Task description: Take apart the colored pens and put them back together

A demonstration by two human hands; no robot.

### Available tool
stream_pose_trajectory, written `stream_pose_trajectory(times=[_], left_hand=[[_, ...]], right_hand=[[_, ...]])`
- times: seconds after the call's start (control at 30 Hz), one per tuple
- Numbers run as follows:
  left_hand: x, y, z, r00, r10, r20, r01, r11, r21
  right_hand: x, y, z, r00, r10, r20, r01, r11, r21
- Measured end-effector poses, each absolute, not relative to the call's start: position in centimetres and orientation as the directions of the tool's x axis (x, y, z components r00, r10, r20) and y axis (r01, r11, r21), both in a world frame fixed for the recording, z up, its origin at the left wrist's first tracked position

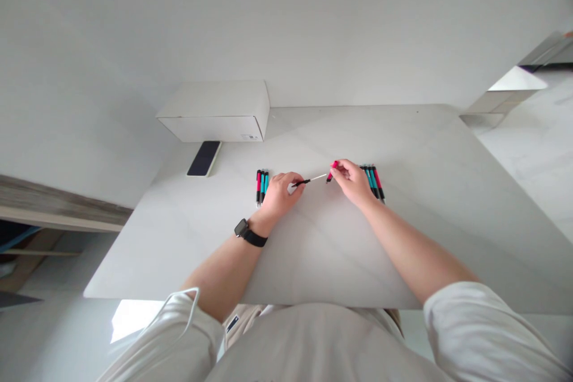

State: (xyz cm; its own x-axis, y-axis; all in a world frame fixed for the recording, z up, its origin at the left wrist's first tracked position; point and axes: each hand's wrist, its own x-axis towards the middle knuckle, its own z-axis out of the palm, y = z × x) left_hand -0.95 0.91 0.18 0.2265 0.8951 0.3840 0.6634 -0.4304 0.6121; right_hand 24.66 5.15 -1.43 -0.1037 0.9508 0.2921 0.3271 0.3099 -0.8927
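My left hand (281,192), with a black watch on its wrist, pinches a black pen part (302,182). A thin whitish refill (318,177) sticks out of that part toward the right. Between the fingertips of my right hand (353,181) is a pink pen barrel (333,166) with a dark lower end, tilted. A small gap separates the refill's tip from the barrel. Beside my left hand lies a row of pens (258,186), pink and teal with black ends. Another row of pens (378,182), teal and pink, is partly hidden behind my right hand.
A white box (210,128) stands at the table's back left against the wall. In front of it lies a phone (204,159), dark screen up. The pale table (340,262) has its near edge close to my body.
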Motion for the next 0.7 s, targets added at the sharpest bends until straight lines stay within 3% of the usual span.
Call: stream_pose_trajectory(times=[0.17, 0.43, 0.7], left_hand=[[-1.06, 1.01, 0.19, 0.183, 0.904, 0.386, 0.650, -0.406, 0.642], [-1.07, 1.18, 0.17, 0.141, 0.901, 0.411, 0.639, -0.400, 0.657], [-1.12, 1.23, 0.11, 0.155, 0.895, 0.418, 0.656, -0.410, 0.634]], right_hand=[[24.79, 5.00, -1.06, -0.112, 0.949, 0.296, 0.352, 0.316, -0.881], [24.88, 4.55, -0.48, -0.243, 0.862, 0.446, 0.575, 0.498, -0.649], [24.99, 4.96, -1.20, -0.304, 0.788, 0.535, 0.614, 0.592, -0.522]])
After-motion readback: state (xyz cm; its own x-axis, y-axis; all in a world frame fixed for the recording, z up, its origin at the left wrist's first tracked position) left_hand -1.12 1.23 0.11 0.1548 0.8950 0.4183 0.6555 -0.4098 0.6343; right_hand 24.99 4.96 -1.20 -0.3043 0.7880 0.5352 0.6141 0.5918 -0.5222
